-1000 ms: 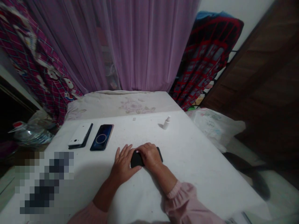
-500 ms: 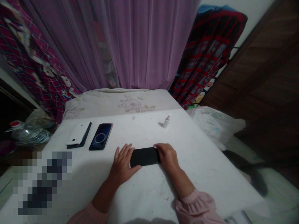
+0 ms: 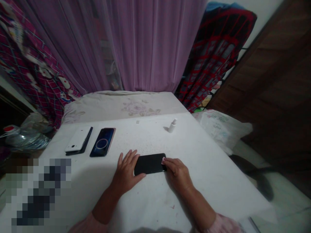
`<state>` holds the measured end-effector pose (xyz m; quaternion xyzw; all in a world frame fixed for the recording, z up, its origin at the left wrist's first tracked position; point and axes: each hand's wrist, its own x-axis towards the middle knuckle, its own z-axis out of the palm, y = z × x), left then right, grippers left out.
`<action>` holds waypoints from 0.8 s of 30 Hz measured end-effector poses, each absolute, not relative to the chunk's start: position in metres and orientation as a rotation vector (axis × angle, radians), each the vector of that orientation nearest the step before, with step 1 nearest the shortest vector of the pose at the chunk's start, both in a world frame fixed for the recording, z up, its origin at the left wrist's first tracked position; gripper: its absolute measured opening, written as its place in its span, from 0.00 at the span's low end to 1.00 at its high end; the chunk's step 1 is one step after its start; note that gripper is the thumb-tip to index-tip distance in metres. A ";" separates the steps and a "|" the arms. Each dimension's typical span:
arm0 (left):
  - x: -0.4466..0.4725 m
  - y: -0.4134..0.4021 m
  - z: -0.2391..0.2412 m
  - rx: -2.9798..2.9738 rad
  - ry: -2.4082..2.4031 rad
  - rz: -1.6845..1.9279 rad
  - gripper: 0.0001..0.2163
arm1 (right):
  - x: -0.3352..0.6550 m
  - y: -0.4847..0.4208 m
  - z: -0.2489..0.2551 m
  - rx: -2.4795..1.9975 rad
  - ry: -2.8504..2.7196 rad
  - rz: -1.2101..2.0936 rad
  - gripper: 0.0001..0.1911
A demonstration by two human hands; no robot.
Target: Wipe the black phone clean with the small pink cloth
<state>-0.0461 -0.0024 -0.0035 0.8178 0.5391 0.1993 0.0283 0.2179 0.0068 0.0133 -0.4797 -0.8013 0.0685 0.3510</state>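
A black smartphone (image 3: 150, 164) lies flat and sideways on the white-covered table, dark face up. Around its left end rests my left hand (image 3: 126, 170), the thumb along the near edge and the fingers at the far-left corner, holding it. My right hand (image 3: 179, 173) is closed in a pinch on a small pinkish-white piece of cloth (image 3: 163, 160), pressed to the phone's right end. Beyond the phone stands a small white spray bottle (image 3: 172, 126). To the left lie a blue phone (image 3: 102, 142) with a ring on its back and a white phone (image 3: 75, 140), each on top of another phone.
A tiny clear square (image 3: 137, 122) lies near the far part of the tablecloth (image 3: 213, 181). Purple curtains (image 3: 150, 45) hang behind the table. A plastic bag (image 3: 223, 126) is off its right side, and a large water bottle (image 3: 26, 139) stands off its left.
My right hand has slid from the phone's far-right corner slightly toward me along its right end, with the cloth piece now showing. My left hand stays on the phone.
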 end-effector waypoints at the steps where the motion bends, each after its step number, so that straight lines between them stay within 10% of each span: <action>1: -0.046 -0.002 -0.003 2.523 1.656 0.613 0.31 | 0.216 0.015 0.014 -1.269 -2.072 0.178 0.15; 24: -0.043 -0.004 -0.002 2.521 1.665 0.643 0.31 | 0.205 0.047 0.010 -1.469 -1.992 0.199 0.13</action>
